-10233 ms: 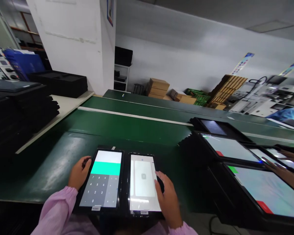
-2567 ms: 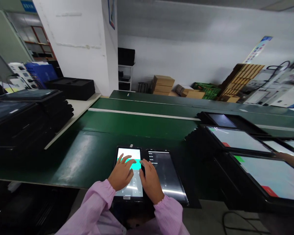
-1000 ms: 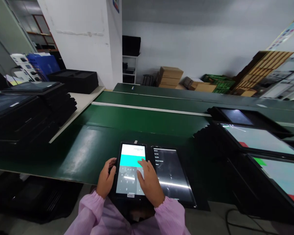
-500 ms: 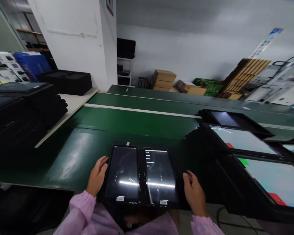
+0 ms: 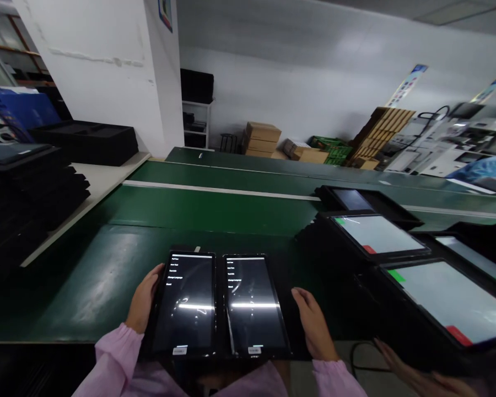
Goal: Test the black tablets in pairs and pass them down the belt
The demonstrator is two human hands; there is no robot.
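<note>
Two black tablets lie side by side in a black tray [image 5: 291, 275] at the front edge of the green bench. The left tablet [image 5: 186, 298] and the right tablet [image 5: 254, 303] both show a short white text menu on a dark screen, with a small white label at the bottom. My left hand [image 5: 144, 298] grips the tray's left side, fingers along its edge. On the opposite side, my right hand [image 5: 314, 322] holds the tray's right edge; some of its fingers are hidden.
Lit tablets with green and red tabs, such as the near tablet [image 5: 454, 298], rest on stacked black trays at right. Another person's hand [image 5: 409, 366] reaches in at lower right. More stacked trays [image 5: 28, 193] stand at left. The green bench [image 5: 215, 212] stretches behind.
The left tablet's screen has gone from nearly blank to the text menu. My view has swung slightly right. Another person's hand has appeared at lower right. Both my hands remain at the tray's sides.
</note>
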